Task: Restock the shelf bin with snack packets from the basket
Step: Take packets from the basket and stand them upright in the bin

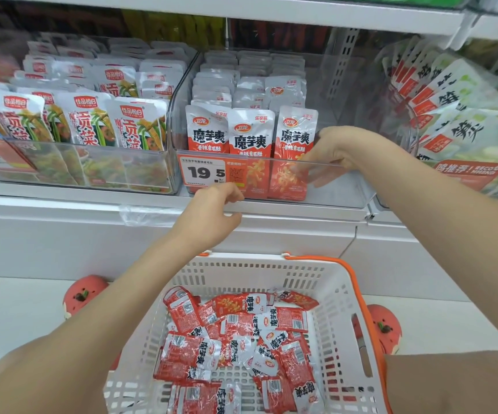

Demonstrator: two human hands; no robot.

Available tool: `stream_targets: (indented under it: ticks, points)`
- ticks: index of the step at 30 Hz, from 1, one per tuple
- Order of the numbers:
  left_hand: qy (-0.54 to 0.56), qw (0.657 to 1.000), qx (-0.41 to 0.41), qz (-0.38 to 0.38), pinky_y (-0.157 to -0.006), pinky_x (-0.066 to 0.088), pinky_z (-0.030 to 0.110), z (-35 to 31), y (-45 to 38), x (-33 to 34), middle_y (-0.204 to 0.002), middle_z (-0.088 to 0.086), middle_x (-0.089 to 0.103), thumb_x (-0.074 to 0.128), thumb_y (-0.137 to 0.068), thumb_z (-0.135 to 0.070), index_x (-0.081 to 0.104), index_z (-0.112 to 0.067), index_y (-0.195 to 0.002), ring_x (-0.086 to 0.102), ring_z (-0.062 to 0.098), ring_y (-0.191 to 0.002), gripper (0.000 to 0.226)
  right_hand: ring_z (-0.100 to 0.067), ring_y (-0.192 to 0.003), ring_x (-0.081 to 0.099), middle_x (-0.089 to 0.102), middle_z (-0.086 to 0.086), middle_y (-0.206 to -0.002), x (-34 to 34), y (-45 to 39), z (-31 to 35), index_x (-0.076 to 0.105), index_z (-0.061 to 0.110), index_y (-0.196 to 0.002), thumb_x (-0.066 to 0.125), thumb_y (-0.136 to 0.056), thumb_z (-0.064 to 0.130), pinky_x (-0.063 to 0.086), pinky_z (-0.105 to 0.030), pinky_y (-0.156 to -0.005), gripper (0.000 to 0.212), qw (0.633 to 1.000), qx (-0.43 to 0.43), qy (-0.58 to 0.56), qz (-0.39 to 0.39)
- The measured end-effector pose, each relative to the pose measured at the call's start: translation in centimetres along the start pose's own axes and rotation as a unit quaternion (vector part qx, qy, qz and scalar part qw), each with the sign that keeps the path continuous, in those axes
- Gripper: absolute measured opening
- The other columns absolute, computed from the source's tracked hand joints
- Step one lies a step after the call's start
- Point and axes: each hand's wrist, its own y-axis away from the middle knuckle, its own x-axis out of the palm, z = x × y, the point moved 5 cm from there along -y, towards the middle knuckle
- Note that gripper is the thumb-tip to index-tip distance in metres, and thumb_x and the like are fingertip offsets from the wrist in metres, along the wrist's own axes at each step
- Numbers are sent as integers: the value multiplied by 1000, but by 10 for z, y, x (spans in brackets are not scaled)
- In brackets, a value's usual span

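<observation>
Snack packets: red-and-white pouches (235, 336) lie loose in a heap on the floor of the white basket (335, 297), low in the view; more of the same stand upright in three rows in the clear shelf bin (335, 186) above.
Left hand: the left hand (211, 209) reaches up to the bin's lower front edge, below the price tag (203, 171); fingers curled at the edge, thumb underneath. Whether it truly grips the edge or only touches it cannot be told.
Right hand: the right hand (335, 147) is draped over the bin's front rim, fingers reaching down inside behind the clear wall, just beside the rightmost front packet (295, 135). It clasps the rim and carries no packet.
Packet look: white top with a red oval logo, dark lettering, red lower half.
Open room: the bin's right part, beside the three rows, is bare to the back.
Edges: a second clear bin (92, 171) of green-printed pouches sits touching on the left; the basket's orange handle (358, 282) lies along its right rim.
</observation>
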Motion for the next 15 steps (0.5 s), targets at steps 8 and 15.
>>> stream_targets:
  ticks: [8, 15]
  points:
    - [20, 999, -24, 22, -82, 40, 22, 8, 13, 16, -104, -2, 61, 64, -85, -10, 62, -11, -111, 55, 14, -97, 25, -20, -89, 56, 60, -5, -106, -23, 37, -2, 51, 12, -113, 76, -77, 18, 46, -29, -68, 44, 921, -198, 2, -336]
    - [43, 987, -106, 114, -81, 46, 26, 43, 70, 101, -94, -2, 57, 59, -85, -5, 61, -10, -107, 56, 16, -91, 23, -14, -77, 46, 51, 3, -86, 72, 83, -65, 49, 17, -88, 58, -83, 2, 38, -23, -69, 18, 833, -388, -52, -392]
